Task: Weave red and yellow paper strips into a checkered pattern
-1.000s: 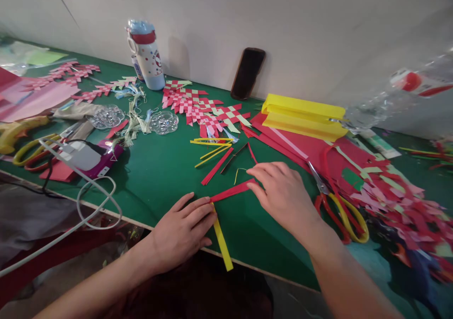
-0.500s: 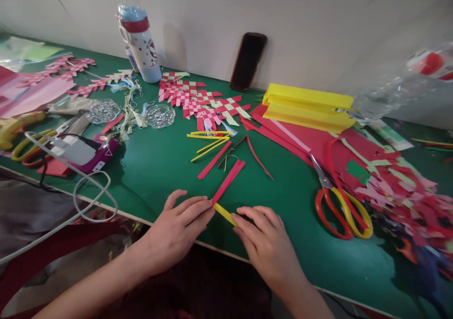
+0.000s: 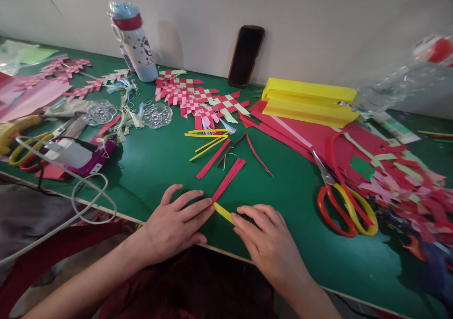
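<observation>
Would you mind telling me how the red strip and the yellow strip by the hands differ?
The red strip runs away from the hands; the yellow strip lies between the left hand and right hand, touched by both. More of the red shows. Both are narrow paper, meeting at the left fingertips.

Water bottle (image 3: 132, 40), dark phone (image 3: 246, 55) leaning on wall (image 3: 318, 21), red-and-yellow scissors (image 3: 345, 205), perhaps a clear bottle (image 3: 399, 80), blurred

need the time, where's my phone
In the head view the phone leans against the wall at the back of the table, bottle to its left, yellow paper stack to its right.
</observation>
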A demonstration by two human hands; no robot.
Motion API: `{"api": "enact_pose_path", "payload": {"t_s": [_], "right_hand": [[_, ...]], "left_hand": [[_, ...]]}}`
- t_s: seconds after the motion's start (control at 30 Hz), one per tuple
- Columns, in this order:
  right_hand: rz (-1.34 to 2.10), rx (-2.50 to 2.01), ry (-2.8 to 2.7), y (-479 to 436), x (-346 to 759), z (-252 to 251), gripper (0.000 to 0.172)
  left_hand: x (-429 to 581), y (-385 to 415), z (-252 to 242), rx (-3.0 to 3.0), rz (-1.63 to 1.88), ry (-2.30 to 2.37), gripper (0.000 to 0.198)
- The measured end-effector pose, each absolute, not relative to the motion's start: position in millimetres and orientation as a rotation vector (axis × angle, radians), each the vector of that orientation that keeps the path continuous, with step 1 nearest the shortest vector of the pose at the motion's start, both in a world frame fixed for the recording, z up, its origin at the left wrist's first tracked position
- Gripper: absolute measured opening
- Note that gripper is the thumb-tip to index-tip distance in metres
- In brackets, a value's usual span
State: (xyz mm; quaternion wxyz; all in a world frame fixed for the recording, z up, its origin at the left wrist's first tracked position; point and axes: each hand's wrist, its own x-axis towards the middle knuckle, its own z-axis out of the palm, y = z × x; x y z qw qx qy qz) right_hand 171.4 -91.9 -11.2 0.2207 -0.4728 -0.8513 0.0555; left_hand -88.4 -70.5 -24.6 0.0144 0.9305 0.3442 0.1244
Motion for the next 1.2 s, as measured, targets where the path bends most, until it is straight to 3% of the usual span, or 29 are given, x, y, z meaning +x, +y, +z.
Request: {"api": "enact_pose_path", "payload": {"t_s": [0.77, 1.0, 1.2], "right_hand": [[0.237, -1.241, -2.45, -81.2, 179.2, -1.1, 0.024], [0.036, -1.236, -2.578, -21.4, 169.4, 20.4, 0.033], [0.12, -1.155, -2.778, 1.4, 149.8, 21.9, 0.014]], "left_hand": [[-87.7, -67.7, -24.5, 2.847, 0.392, 1.029, 0.05], [-87.5, -68.3, -26.6, 2.863, 0.403, 1.029, 0.047], [-86.5, -67.3, -22.1, 2.906, 0.398, 1.007, 0.047]]}}
